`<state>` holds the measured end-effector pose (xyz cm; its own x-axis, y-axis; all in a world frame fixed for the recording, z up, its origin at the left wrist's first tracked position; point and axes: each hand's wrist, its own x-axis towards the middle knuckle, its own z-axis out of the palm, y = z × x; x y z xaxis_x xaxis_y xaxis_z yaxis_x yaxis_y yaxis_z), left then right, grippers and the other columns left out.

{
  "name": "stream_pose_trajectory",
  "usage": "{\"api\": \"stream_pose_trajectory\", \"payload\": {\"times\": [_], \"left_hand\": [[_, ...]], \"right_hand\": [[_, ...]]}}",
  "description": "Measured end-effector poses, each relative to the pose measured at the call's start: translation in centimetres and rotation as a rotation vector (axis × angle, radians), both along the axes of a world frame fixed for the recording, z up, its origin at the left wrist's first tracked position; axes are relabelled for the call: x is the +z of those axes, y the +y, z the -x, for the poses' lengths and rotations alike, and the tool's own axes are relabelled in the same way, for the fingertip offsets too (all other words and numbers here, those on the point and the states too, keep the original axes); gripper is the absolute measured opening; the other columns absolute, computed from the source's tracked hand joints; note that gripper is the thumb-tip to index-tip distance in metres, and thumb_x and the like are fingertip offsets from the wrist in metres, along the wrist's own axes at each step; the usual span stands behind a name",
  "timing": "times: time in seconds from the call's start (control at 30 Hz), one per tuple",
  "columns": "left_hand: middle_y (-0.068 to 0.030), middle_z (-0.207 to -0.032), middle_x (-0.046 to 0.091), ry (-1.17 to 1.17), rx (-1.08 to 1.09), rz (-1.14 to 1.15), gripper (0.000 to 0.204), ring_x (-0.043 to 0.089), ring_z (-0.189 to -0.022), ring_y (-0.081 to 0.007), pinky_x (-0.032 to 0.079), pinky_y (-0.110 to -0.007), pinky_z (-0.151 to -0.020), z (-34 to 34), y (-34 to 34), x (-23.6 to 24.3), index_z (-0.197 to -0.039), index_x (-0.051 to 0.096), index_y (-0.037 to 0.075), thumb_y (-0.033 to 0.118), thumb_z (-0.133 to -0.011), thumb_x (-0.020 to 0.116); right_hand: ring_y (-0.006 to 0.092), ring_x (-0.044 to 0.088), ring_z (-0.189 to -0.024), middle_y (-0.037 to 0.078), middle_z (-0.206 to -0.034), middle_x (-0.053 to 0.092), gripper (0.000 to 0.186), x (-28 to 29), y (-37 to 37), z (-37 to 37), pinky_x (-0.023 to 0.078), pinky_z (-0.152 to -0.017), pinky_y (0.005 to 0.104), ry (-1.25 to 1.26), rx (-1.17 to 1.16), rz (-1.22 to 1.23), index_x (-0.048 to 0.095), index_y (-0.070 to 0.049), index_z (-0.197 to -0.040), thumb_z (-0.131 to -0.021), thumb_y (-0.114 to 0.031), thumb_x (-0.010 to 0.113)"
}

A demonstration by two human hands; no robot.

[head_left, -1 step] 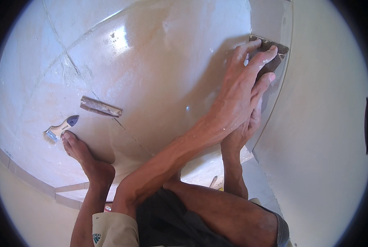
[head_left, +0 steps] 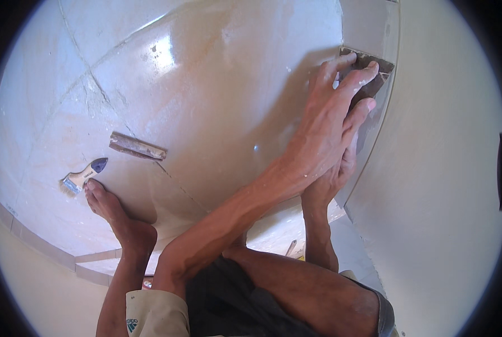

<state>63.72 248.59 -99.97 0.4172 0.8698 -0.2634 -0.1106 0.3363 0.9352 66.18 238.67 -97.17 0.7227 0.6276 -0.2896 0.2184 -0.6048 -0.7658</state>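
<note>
My left hand (head_left: 329, 126) reaches up to the right, its fingers spread and their tips on or just over a dark, flat, worn piece (head_left: 385, 65). That piece lies against grey tiles along the foot of the wall; my hand covers much of it. Below and partly behind my left hand is my right hand (head_left: 341, 174). Its fingers are mostly hidden, so I cannot see whether they hold anything.
A pale wall (head_left: 442, 168) rises on the right. On the glossy tiled floor (head_left: 223, 112) lie a brown, folded strip (head_left: 137, 146) and a paintbrush (head_left: 84, 176) beside my left foot (head_left: 107, 205). Grey edging tiles (head_left: 60, 254) curve along the lower left.
</note>
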Motion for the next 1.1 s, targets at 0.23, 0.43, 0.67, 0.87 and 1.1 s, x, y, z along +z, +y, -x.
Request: {"api": "stream_pose_trajectory", "payload": {"times": [0.23, 0.43, 0.67, 0.87, 1.1], "left_hand": [[-0.022, -0.148, 0.052, 0.066, 0.044, -0.082, 0.045, 0.059, -0.128, -0.0402, 0.051, -0.047, -0.104, 0.1, 1.4, -0.1, -0.148, 0.061, 0.012, 0.022, -0.105, 0.068], [-0.0218, -0.147, 0.053, 0.084, 0.048, -0.123, 0.045, 0.06, -0.126, -0.04, 0.053, -0.047, -0.099, 0.0, 2.4, -0.7, -0.147, 0.061, 0.011, 0.022, -0.104, 0.069], [-0.0212, -0.145, 0.055, 0.06, 0.073, -0.107, 0.043, 0.061, -0.123, -0.0392, 0.053, -0.046, -0.096, 0.1, 3.8, -0.6, -0.145, 0.063, 0.009, 0.023, -0.104, 0.069], [-0.0208, -0.141, 0.058, 0.067, 0.112, -0.15, 0.043, 0.062, -0.118, -0.0374, 0.053, -0.044, -0.093, -0.2, 5.0, -1.2, -0.143, 0.064, 0.008, 0.023, -0.103, 0.069], [-0.0212, -0.141, 0.052, -0.03, 0.14, -0.107, 0.04, 0.053, -0.125, -0.0439, 0.045, -0.051, -0.108, -0.7, 6.2, -1.0, -0.14, 0.062, 0.004, 0.01, -0.1, 0.067]], "right_hand": [[0.0106, 0.06, -0.106, 0.004, -0.12, 0.068, 0.05, 0.0, 1.8, 0.4, 0.047, -0.092, 0.0292, 0.002, -0.004, -0.017, 0.055, 0.001, -0.15, -0.113, -0.032, 0.053], [0.0094, 0.06, -0.108, 0.003, -0.124, 0.068, 0.051, 0.2, 4.2, 0.8, 0.047, -0.093, 0.028, 0.047, 0.011, -0.076, 0.054, 0.0, -0.153, -0.114, -0.034, 0.052], [0.0094, 0.06, -0.111, 0.004, -0.127, 0.068, 0.049, 0.4, 5.3, 0.6, 0.047, -0.095, 0.0272, 0.135, -0.03, -0.042, 0.055, 0.0, -0.151, -0.115, -0.032, 0.051], [0.0124, 0.06, -0.119, 0.008, -0.138, 0.066, 0.051, 0.3, 6.9, 0.5, 0.047, -0.102, 0.0283, 0.216, -0.014, -0.146, 0.05, 0.003, -0.155, -0.115, -0.029, 0.05], [0.0143, 0.06, -0.126, 0.01, -0.145, 0.063, 0.053, -0.1, 8.2, 0.0, 0.047, -0.105, 0.0293, 0.235, -0.053, -0.204, 0.047, 0.003, -0.158, -0.115, -0.027, 0.052]]}}
